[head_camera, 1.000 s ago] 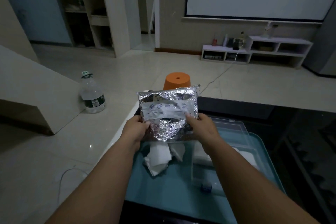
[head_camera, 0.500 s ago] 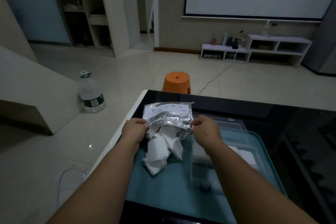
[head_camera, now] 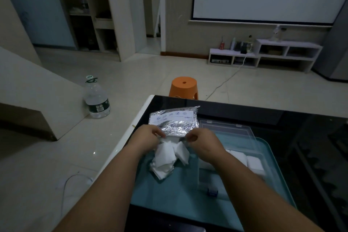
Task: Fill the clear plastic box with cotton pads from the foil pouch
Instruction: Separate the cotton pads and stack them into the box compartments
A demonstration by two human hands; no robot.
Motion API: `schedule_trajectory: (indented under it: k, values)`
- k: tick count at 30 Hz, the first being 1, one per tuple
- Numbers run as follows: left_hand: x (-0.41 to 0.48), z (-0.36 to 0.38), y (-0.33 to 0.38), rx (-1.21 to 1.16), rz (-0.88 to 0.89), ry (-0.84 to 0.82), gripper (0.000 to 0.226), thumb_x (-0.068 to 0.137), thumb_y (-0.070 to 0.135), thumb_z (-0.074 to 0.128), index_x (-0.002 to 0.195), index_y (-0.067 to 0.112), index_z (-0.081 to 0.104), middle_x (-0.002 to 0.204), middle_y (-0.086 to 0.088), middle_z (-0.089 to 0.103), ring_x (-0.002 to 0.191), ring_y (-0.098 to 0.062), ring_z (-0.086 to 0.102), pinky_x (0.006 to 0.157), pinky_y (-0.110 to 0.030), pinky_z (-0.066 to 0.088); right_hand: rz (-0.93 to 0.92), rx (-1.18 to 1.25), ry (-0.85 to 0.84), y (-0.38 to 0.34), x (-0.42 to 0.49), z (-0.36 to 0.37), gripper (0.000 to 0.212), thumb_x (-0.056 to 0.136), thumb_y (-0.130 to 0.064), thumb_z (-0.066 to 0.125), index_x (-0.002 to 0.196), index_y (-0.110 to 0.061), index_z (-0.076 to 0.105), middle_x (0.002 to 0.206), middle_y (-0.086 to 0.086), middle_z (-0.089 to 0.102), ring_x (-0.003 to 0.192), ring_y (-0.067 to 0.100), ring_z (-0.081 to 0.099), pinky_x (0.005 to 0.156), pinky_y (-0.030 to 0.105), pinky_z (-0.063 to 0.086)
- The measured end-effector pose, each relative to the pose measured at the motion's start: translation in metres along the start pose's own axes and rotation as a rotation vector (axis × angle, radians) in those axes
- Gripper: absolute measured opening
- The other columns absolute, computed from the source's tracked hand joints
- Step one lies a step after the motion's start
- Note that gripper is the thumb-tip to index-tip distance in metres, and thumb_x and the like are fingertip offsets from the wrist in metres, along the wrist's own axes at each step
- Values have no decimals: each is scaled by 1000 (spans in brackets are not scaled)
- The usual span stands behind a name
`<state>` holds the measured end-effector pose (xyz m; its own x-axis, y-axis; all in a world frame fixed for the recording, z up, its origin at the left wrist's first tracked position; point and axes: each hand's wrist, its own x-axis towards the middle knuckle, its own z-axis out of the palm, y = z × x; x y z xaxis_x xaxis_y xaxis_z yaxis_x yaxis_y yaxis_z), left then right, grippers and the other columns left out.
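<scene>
The person's left hand [head_camera: 148,138] and right hand [head_camera: 202,143] both hold a crinkled silver foil pouch [head_camera: 174,122] with a white printed label, raised a little above the near-left part of a dark glossy table [head_camera: 244,111]. Each hand pinches one side of the pouch's near, lower edge between curled fingers and thumb, the left hand on the left corner and the right hand on the right. The pouch's far end is tilted up and away from the person. From the mouth between the two hands, a bunch of white square cotton pads [head_camera: 165,158] hangs out and spills down in a loose heap onto a teal plastic tray [head_camera: 169,194] that lies on the table. The heap lies just left of a clear rectangular plastic box [head_camera: 199,179], which stands on the same tray; its clear lid [head_camera: 224,128] is swung open on the far side. Inside the box, partly hidden by the right forearm, lie some white pads [head_camera: 244,158] in flat blocks toward its far right. A small blue latch [head_camera: 212,192] shows at the box's near edge. On the pale tiled floor beyond the table stand an orange plastic stool [head_camera: 183,87] and, well to the left, a large clear water bottle [head_camera: 97,100].
</scene>
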<state>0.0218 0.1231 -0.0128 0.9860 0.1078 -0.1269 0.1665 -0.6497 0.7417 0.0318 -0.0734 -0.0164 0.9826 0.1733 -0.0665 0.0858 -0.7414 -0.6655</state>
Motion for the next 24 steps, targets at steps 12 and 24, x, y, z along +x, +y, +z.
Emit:
schedule_trajectory:
  k: [12, 24]
  values:
    - [-2, 5, -4, 393, 114, -247, 50, 69, 7, 72, 112, 33, 65, 92, 7, 55, 83, -14, 58, 74, -26, 51, -74, -267, -156, -3, -2, 17, 42, 77, -6, 59, 114, -25, 66, 109, 2, 67, 99, 24, 62, 77, 30, 51]
    - [-2, -9, 0, 218, 123, -249, 27, 73, 3, 74, 69, 20, 53, 67, 5, 54, 59, -8, 47, 51, -21, 36, -30, -68, -177, -8, -7, -13, 15, 79, -9, 63, 92, -15, 68, 95, 8, 66, 85, 22, 60, 68, 29, 47]
